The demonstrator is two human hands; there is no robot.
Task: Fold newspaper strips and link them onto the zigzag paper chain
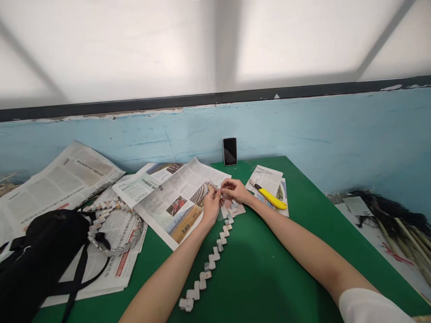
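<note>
My left hand [212,204] and my right hand [235,190] meet over the middle of the green table. Both are closed, fingertips pinched together on a small piece of paper whose shape is mostly hidden by the fingers. From just below the right hand, a zigzag chain of folded paper [216,254] runs down the table toward me. Under and beside the left hand spreads a newspaper sheet [161,202] with colour photos. A small pinkish paper [239,209] lies partly beneath the right hand and the chain's upper end.
A yellow utility knife [272,197] rests on cut paper pieces [266,177] at right. Against the blue wall leans a phone [230,151]. On the left are a black bag [43,251], a paper chain ring [116,251] and more newspapers [60,184]. Sticks [400,237] lie beyond the table's right edge.
</note>
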